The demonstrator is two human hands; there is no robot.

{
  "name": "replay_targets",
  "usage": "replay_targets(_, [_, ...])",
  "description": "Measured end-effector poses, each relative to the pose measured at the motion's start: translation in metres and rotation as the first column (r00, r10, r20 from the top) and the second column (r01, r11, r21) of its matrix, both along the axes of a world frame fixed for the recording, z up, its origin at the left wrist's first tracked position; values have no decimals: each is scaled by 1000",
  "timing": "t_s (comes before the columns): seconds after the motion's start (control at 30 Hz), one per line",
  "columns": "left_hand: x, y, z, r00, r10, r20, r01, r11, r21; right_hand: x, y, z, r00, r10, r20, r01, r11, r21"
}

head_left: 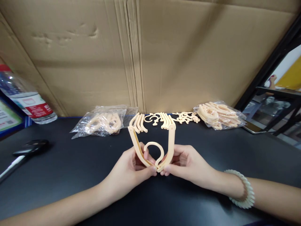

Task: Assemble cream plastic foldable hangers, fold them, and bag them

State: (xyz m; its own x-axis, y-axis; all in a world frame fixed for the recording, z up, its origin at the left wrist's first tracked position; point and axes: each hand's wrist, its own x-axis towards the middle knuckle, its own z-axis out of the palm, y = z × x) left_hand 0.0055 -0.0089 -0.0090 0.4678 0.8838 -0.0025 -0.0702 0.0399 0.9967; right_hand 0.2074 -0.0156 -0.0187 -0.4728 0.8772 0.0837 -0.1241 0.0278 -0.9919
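Note:
Between my two hands is a cream plastic folding clothes hanger, its two arms raised in a U shape. My left hand (pixel 131 169) is closed on the left hanger arm (pixel 137 141), with the thumb near the lower joint. My right hand (pixel 185 161) grips the right hanger arm (pixel 171 141) close to the same joint. A curved hanger hook (pixel 162 150) rises from where the arms meet. Behind the hanger, loose hanger arms (pixel 140 123) lie in a row, with more hanger arms (pixel 166 121) to the right and loose hooks (pixel 154 118) between them.
Small cream pieces (pixel 185 117) lie at the back, between clear bags of parts, one left (pixel 103 122) and one right (pixel 218 114). A water bottle (pixel 35 103) and a black object with a white cable (pixel 30 147) are at left. Cardboard (pixel 188 56) walls the back.

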Motion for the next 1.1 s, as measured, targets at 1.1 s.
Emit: replay_targets(1.1, [-29,25,1,657,377,-653,406,552,728,41,36,1,671,-508,540,-68,684,727])
